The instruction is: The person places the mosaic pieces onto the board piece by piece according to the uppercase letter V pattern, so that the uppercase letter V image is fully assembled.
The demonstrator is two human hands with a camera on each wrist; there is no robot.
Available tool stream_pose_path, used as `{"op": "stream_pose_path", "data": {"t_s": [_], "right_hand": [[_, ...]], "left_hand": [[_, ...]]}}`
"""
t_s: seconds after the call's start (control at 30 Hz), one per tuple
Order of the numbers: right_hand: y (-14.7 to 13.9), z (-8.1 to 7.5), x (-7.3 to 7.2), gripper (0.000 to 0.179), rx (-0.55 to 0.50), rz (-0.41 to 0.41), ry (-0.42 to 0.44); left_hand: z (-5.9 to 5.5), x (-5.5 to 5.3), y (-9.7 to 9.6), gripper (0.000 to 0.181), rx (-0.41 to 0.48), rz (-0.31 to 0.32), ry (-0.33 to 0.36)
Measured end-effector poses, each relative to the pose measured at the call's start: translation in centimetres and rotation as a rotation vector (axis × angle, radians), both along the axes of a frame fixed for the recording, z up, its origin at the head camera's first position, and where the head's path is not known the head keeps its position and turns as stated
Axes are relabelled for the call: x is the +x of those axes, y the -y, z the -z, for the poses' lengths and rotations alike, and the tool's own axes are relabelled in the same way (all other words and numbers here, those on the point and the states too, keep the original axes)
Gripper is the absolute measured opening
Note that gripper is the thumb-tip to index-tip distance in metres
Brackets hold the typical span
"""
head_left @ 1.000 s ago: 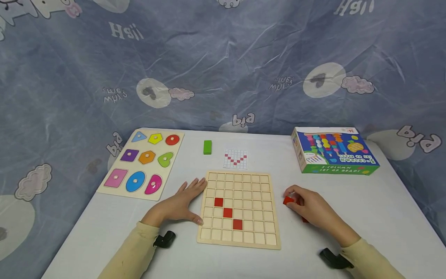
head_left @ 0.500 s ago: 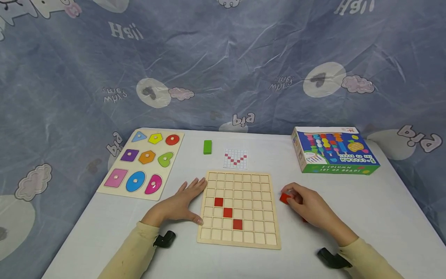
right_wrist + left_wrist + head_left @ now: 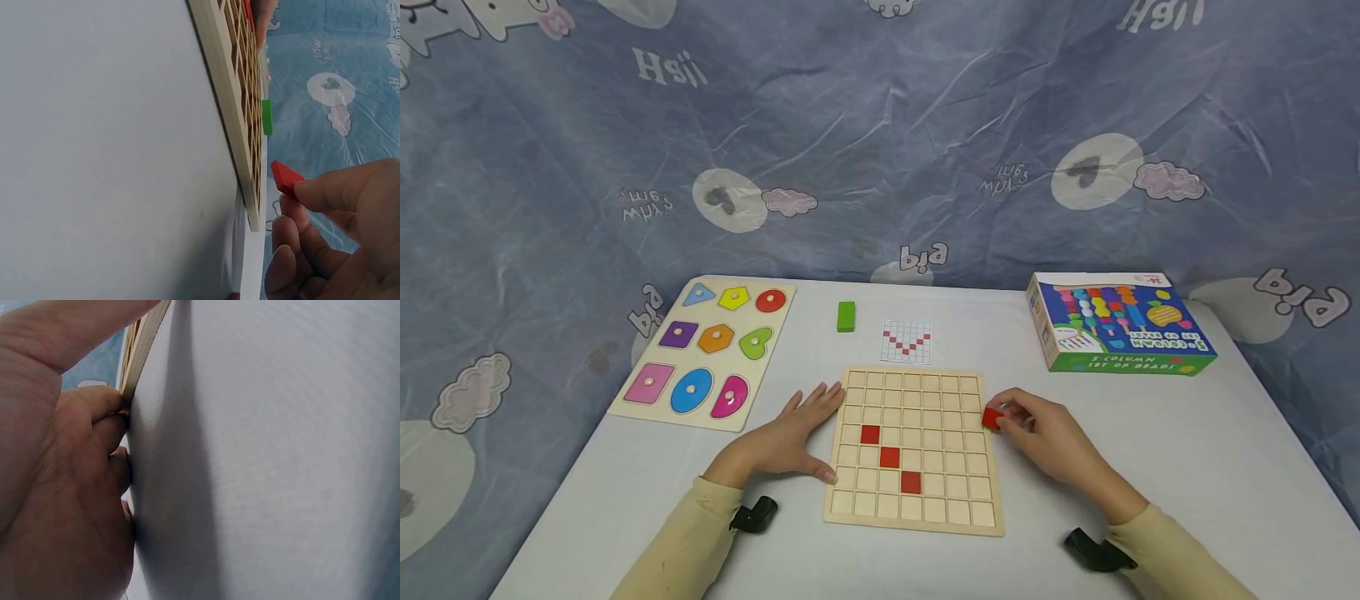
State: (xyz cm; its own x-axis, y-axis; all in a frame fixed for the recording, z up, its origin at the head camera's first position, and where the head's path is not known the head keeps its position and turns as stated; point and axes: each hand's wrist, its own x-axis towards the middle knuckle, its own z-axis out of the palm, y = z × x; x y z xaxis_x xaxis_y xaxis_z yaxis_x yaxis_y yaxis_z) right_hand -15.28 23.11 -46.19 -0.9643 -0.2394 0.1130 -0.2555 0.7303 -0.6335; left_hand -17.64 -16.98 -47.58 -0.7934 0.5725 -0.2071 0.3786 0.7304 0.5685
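My right hand (image 3: 1048, 437) pinches a small red square tile (image 3: 992, 418) between thumb and fingers, beside the right edge of the wooden grid board (image 3: 988, 521). In the right wrist view the tile (image 3: 285, 179) tilts in the fingertips, raised above the table. Three red tiles, one of them the middle tile (image 3: 890, 457), lie in the board's cells along a diagonal. My left hand (image 3: 786, 439) rests with spread fingers on the table, its thumb and fingertips at the board's left edge. The left wrist view shows those fingers (image 3: 103, 400) against the board's side.
Behind the board lies a printed card (image 3: 906, 342) with a red V on a grid. A green block (image 3: 846, 317) stands to its left. A shape puzzle board (image 3: 730, 321) lies at the left; a bead-set box (image 3: 1120, 325) sits back right. A patterned cloth (image 3: 865, 150) hangs behind.
My right hand has moved left with the red tile, from the table at the right to the board's right edge. The left hand and the board have stayed put.
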Motion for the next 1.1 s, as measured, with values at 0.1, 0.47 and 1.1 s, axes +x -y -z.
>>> {"op": "stream_pose_path", "data": {"t_s": [0.1, 0.47, 1.1], "right_hand": [[0.6, 0.0, -0.1, 0.019, -0.026, -0.006, -0.009], [2.7, -0.3, -0.5, 0.019, -0.087, -0.046, 0.002], [7.2, -0.3, -1.6, 0.017, -0.112, -0.122, 0.07]], "left_hand": [[0.0, 0.0, 0.0, 0.128, -0.001, 0.001, -0.002], [0.1, 0.0, 0.0, 0.128, 0.002, -0.001, -0.003], [0.0, 0.0, 0.0, 0.127, 0.001, -0.002, 0.005]]}}
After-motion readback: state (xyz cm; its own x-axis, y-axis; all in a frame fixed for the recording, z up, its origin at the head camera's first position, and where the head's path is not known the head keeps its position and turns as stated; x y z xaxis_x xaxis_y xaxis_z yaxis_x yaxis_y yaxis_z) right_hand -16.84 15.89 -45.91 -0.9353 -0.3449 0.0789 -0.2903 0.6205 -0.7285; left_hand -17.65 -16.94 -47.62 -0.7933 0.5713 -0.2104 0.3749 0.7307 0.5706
